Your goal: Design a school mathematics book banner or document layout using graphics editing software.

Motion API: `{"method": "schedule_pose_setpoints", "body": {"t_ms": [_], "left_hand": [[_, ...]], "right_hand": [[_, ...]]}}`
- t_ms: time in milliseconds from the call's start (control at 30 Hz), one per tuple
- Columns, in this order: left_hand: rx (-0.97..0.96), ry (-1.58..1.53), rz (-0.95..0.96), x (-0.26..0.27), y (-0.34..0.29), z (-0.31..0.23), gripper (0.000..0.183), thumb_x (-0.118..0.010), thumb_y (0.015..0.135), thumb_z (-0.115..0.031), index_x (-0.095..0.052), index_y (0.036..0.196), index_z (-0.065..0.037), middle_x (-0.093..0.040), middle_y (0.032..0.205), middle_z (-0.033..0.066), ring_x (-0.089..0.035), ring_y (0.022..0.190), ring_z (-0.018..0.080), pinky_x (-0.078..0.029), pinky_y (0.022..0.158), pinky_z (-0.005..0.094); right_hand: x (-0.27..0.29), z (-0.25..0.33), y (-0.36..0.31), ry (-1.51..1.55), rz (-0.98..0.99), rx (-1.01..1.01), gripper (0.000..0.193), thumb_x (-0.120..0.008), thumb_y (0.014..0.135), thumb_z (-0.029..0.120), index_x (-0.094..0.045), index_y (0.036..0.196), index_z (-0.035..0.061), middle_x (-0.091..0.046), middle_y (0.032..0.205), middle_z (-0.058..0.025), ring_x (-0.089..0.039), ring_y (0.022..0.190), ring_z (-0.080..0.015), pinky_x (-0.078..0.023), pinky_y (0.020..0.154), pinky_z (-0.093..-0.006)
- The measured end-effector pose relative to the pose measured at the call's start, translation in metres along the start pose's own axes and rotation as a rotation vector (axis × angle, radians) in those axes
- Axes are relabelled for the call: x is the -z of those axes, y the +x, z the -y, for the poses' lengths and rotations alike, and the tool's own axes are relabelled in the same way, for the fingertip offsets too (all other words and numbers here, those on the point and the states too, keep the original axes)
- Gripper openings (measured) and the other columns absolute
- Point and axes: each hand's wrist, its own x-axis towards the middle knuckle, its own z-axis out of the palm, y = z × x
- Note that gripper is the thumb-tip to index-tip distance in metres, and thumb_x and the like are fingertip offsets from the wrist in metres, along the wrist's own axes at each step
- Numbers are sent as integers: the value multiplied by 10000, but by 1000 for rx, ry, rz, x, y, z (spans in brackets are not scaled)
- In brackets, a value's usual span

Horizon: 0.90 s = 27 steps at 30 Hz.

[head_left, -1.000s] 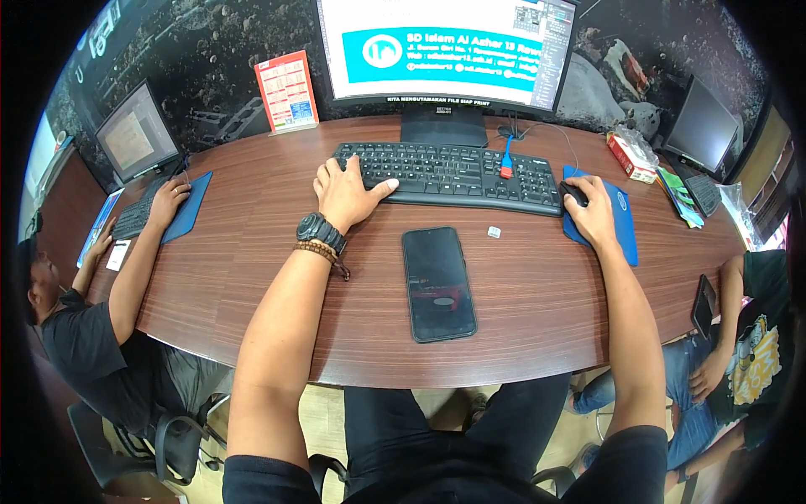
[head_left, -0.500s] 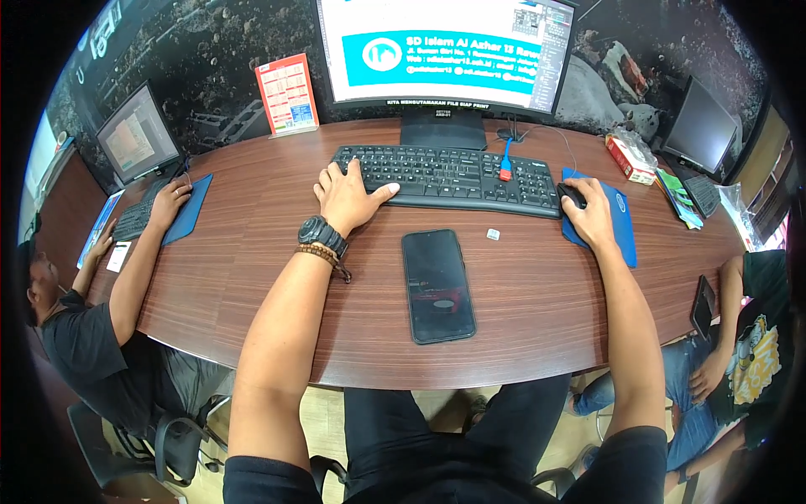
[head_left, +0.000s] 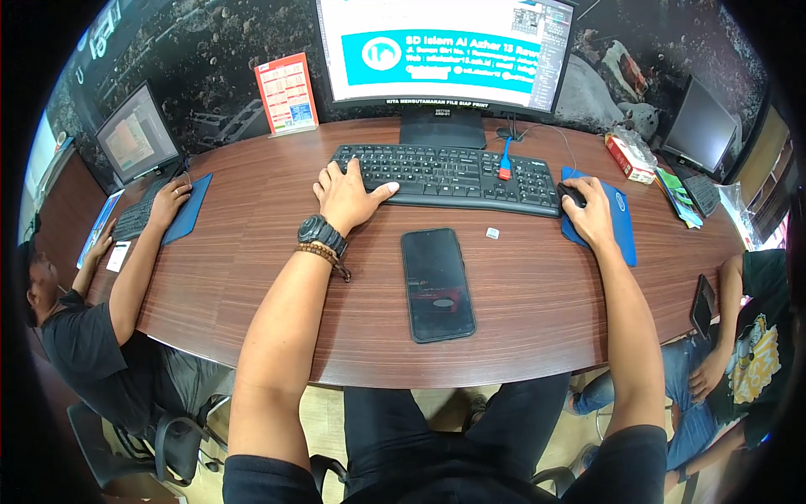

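My left hand (head_left: 344, 195) rests with spread fingers on the left end of a black keyboard (head_left: 437, 178), thumb by its front edge. A black watch and a beaded bracelet circle that wrist. At the keyboard's right end, my right hand (head_left: 591, 217) is wrapped over a black computer mouse (head_left: 573, 196), which it partly hides. The mouse sits on a blue mouse pad (head_left: 623, 227). Beyond the keyboard stands a monitor (head_left: 445, 50), its screen showing a design with a turquoise band, white lettering and a round emblem.
A dark-screened phone (head_left: 438, 286) lies before me, near a small white square piece (head_left: 493, 233). A red-and-blue cable plug (head_left: 505, 164) rests on the keyboard. A desk calendar (head_left: 287, 94) and a red-and-white box (head_left: 630, 158) stand farther back. People sit on both sides; the left one (head_left: 101, 311) uses another computer.
A white block now covers part of the lowest line of lettering on the monitor's turquoise band. My hands have stayed in place.
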Motion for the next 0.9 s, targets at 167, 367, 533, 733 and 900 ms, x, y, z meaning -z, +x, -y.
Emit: {"method": "schedule_pose_setpoints", "body": {"t_ms": [167, 367, 533, 733, 900], "left_hand": [[-18, 23, -14, -3, 2, 0, 986, -676, 801, -693, -450, 1432, 30, -416, 1388, 335, -346, 1343, 481, -262, 1108, 594], [-20, 27, -22, -2, 4, -1, 981, -679, 800, -690, -451, 1429, 27, -419, 1384, 334, -348, 1340, 483, -259, 1104, 604], [-3, 1, -24, -4, 0, 2, 967, -692, 784, -688, -470, 1409, 17, -408, 1405, 312, -322, 1362, 462, -239, 1102, 620], [-12, 6, -33, -3, -2, 0, 959, -689, 792, -681, -466, 1414, 14, -415, 1401, 310, -322, 1360, 455, -240, 1104, 616], [-16, 12, -28, -1, -1, 0, 954, -685, 798, -680, -466, 1412, 16, -417, 1401, 309, -324, 1361, 451, -250, 1100, 614]], "right_hand": [[2, 0, 2, -6, 14, -6, 339, -632, 809, 199, -713, 1101, 48, -610, 1168, -176, -599, 1106, -362, -476, 977, -422], [-3, 36, 5, -181, -50, 352, 288, -633, 854, 185, -697, 1120, 97, -559, 1261, -192, -443, 1305, -418, -350, 1107, -506], [-24, 91, -4, -98, 253, 415, 291, -623, 931, 294, -710, 1164, 143, -490, 1392, -170, -284, 1421, -426, -248, 1164, -554], [-33, 95, -9, -90, 218, 378, 254, -587, 939, 249, -737, 1112, 140, -481, 1392, -177, -292, 1408, -422, -251, 1162, -527], [-35, 95, -8, -71, 238, 378, 251, -590, 932, 226, -734, 1114, 128, -471, 1393, -191, -314, 1388, -414, -263, 1155, -521]]}}
